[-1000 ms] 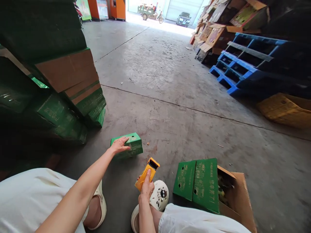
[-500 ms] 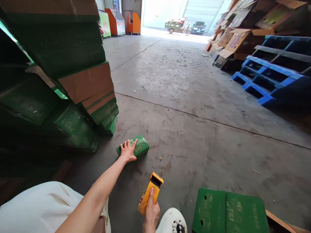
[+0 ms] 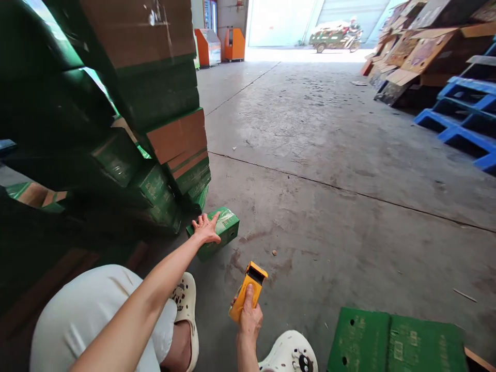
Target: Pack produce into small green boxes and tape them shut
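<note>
My left hand (image 3: pixel 207 229) lies over the top of a small green carton (image 3: pixel 228 223), fingers spread across it and the thumb along the near side. The carton has clear tape on top and stands close to the foot of a stack of green cartons (image 3: pixel 180 135). In my right hand (image 3: pixel 250 318) is a yellow handheld tool (image 3: pixel 243 298) with a dark opening at its far end. The thumb presses along its upper face. This tool is held above the floor, between my shoes, apart from the carton.
At the lower right sits another green carton (image 3: pixel 395 341). A white clog (image 3: pixel 292 354) is close to my right hand. Blue pallets (image 3: pixel 465 116) and piled open cardboard boxes (image 3: pixel 426 54) line the right side. A loaded three-wheeler (image 3: pixel 333 39) with a rider is at the far doorway.
The small green carton has shifted left over the floor under my left hand, closer to the stack, and looks tilted. My view has turned left. The three-wheeler has moved right, hiding the parked car.
</note>
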### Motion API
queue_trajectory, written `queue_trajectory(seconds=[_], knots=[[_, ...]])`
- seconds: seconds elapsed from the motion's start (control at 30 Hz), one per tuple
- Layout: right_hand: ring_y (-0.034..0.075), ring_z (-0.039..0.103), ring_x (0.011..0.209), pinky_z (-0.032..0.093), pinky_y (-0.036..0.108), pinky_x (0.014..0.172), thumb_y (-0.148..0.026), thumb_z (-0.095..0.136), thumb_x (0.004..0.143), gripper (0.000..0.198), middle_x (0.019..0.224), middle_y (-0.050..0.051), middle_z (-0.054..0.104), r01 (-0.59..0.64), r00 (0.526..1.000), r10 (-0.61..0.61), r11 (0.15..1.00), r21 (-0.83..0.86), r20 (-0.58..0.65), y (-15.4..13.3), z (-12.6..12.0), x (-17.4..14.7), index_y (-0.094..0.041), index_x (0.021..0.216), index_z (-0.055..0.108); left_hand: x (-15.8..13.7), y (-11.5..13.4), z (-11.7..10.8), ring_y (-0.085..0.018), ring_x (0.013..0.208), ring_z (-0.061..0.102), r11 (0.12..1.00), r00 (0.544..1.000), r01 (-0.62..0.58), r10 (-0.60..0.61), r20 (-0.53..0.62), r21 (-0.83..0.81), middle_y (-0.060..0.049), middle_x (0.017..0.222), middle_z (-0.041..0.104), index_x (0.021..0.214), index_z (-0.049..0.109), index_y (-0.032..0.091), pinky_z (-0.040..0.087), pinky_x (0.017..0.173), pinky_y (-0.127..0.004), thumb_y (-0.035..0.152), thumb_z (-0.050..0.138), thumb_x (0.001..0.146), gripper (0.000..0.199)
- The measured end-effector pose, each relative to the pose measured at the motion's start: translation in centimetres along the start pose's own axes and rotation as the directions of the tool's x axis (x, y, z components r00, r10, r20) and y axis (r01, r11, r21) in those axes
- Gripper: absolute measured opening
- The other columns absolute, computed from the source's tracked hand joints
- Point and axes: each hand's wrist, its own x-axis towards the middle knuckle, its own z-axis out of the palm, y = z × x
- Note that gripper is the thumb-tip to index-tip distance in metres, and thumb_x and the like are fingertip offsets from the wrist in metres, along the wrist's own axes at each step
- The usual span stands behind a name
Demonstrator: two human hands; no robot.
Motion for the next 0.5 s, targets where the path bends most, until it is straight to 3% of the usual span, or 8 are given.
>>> queue_trajectory(seconds=[0.2,0.3,0.4,0.5], knots=[[0.031,0.077,0.069,0.056,0.036,0.061,-0.102,0.056,0.066,0.087,0.078,0.016,0.081,0.085,0.995,-0.083,0.996,-0.034,0.052,-0.5,0.5,-1.8,-0.019,0.084,0.070,-2.9,-5.6,-10.0,-0.048,0.137,0.043,0.977,0.991,-0.132,0.129,0.031,0.165,-0.019,0.155,0.045,0.169,0.025,0.041,0.031,0.110,-0.067,0.039,0.091,0.050,0.136],[0.032,0.078,0.071,0.056,0.036,0.062,-0.100,0.055,0.071,0.083,0.080,0.017,0.081,0.105,0.993,-0.103,0.993,-0.044,0.053,-1.2,0.2,-2.6,-0.019,0.084,0.071,-5.4,-8.6,-13.2,-0.044,0.135,0.043,0.980,0.992,-0.124,0.129,-0.016,0.155,-0.017,0.153,0.046,0.169,0.028,0.036,0.032,0.111,-0.067,0.037,0.090,0.053,0.131],[0.033,0.078,0.074,0.056,0.035,0.062,-0.098,0.056,0.072,0.084,0.082,0.017,0.081,0.122,0.992,-0.120,0.991,-0.053,0.036,-2.1,-0.1,-3.3,-0.018,0.087,0.072,-8.7,-11.6,-12.8,-0.042,0.134,0.045,0.994,0.995,-0.067,0.073,-0.065,0.091,-0.017,0.153,0.047,0.170,0.025,0.033,0.037,0.109,-0.063,0.039,0.086,0.060,0.126],[0.033,0.078,0.074,0.056,0.036,0.063,-0.099,0.057,0.070,0.087,0.082,0.019,0.081,0.117,0.993,-0.116,0.990,-0.078,0.014,-2.8,-0.6,-3.6,-0.016,0.088,0.073,-12.1,-14.4,-9.1,-0.045,0.136,0.048,1.000,0.999,0.024,-0.023,-0.036,0.020,-0.018,0.157,0.047,0.171,0.025,0.034,0.043,0.107,-0.058,0.044,0.084,0.062,0.124]])
